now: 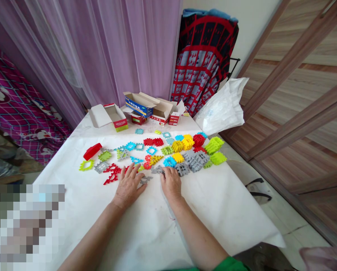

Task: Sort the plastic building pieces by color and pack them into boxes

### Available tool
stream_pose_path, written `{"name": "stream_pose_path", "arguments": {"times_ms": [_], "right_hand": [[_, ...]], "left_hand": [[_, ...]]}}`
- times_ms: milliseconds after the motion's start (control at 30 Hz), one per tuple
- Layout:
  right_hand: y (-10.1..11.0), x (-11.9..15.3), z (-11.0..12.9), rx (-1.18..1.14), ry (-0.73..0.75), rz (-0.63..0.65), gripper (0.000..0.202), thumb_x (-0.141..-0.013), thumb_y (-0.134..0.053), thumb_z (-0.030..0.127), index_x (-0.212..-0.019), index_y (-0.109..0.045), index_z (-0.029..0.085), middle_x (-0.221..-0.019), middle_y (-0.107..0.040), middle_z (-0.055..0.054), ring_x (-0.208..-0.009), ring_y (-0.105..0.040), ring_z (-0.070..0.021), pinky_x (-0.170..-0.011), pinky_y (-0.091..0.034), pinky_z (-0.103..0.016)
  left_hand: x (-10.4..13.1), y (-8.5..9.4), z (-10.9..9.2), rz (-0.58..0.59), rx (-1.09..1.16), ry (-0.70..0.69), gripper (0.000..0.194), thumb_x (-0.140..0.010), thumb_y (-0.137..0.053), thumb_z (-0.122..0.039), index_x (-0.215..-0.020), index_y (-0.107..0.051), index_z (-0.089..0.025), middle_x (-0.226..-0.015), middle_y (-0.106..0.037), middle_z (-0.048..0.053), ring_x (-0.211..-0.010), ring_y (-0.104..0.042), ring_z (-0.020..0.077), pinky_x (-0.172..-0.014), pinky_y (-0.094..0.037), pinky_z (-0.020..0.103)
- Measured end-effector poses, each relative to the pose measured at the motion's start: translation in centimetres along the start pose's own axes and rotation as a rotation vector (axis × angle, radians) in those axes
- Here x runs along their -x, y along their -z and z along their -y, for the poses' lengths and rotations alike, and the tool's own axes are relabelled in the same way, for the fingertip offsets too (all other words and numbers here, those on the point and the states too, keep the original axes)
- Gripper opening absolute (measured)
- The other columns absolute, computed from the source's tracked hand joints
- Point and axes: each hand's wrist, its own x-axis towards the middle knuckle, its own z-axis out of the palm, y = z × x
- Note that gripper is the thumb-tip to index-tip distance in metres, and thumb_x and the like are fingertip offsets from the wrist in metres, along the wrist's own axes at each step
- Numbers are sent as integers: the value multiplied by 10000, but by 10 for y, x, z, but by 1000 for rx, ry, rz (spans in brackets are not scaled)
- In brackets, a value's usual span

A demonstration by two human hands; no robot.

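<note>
My left hand (128, 188) lies palm down with fingers spread. Its fingertips reach over a few red building pieces, and a flat grey building piece (145, 180) is beside its thumb. My right hand (171, 182) has its fingers curled round the end of a grey toothed building piece (157, 169). Red triangular pieces (113, 174) are left of my left hand. To the right of my right hand stand stacks of grey window pieces (196, 160). Yellow pieces (188, 142), red pieces (198, 140) and lime green pieces (215, 145) are heaped behind and right of these.
Open cardboard boxes (140, 105) stand at the table's far edge before a purple curtain (151, 49). A white bag (223, 107) rests at the back right corner. A red block (92, 151) is at the left. A wooden wardrobe (306, 94) borders the right side.
</note>
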Motion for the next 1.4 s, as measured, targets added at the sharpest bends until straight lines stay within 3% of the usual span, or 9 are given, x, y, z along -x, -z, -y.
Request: {"name": "stream_pose_path", "arguments": {"times_ms": [300, 500, 633, 767, 1000, 1200, 1400], "right_hand": [[-4, 7, -6, -131, 6, -87, 330, -831, -445, 48, -1050, -660, 169, -1075, -654, -111, -1010, -556, -239, -921, -441, -369], [-3, 8, -5, -141, 13, -90, 334, -829, -438, 58, -1055, -660, 167, -1062, -658, -104, -1007, -561, -234, -920, -449, -364], [2, 7, -2, -187, 53, -93, 313, -847, -448, 80, -1025, -681, 190, -1080, -648, -94, -1047, -557, -227, -945, -446, -357], [4, 6, -1, -196, 59, -93, 321, -844, -456, 83, -1031, -692, 193, -1066, -649, -92, -1055, -558, -225, -946, -454, -356], [4, 6, 0, -196, 84, -66, 326, -839, -465, 94, -1046, -695, 197, -1071, -658, -90, -1045, -569, -226, -957, -460, -370], [4, 5, 0, -228, 86, -99, 310, -860, -448, 103, -1027, -693, 192, -1057, -670, -91, -1049, -583, -219, -961, -463, -362], [0, 5, -5, -321, 61, -163, 313, -863, -433, 112, -1025, -685, 199, -1017, -684, -86, -1010, -602, -215, -935, -485, -373]], "left_hand": [[0, -13, 6, -11, 96, -28, 301, -791, -678, -485, -956, -644, -235, -1364, -598, 118, -1393, -405, 358, -1132, -287, 617], [-6, -11, 1, -16, 149, 1, 338, -808, -661, -502, -1008, -643, -231, -1383, -582, 120, -1408, -384, 349, -1125, -295, 609], [-14, -7, -2, 7, 171, 6, 248, -887, -560, -459, -947, -686, -253, -1357, -607, 80, -1391, -409, 322, -1128, -293, 602], [-20, -4, 0, -6, 143, 36, 286, -951, -451, -368, -913, -716, -268, -1289, -654, 57, -1343, -471, 295, -1137, -289, 591], [-13, -1, 7, 12, 64, -52, 358, -787, -674, -526, -1059, -710, -296, -1407, -566, 87, -1391, -398, 370, -1155, -217, 648], [-16, -3, 5, 16, 49, -110, 200, -866, -612, -400, -963, -729, -271, -1323, -633, 70, -1361, -451, 336, -1163, -234, 625], [-17, -4, 7, -22, 82, -105, 219, -920, -516, -291, -869, -727, -262, -1272, -668, 46, -1313, -510, 280, -1155, -306, 557]]}}
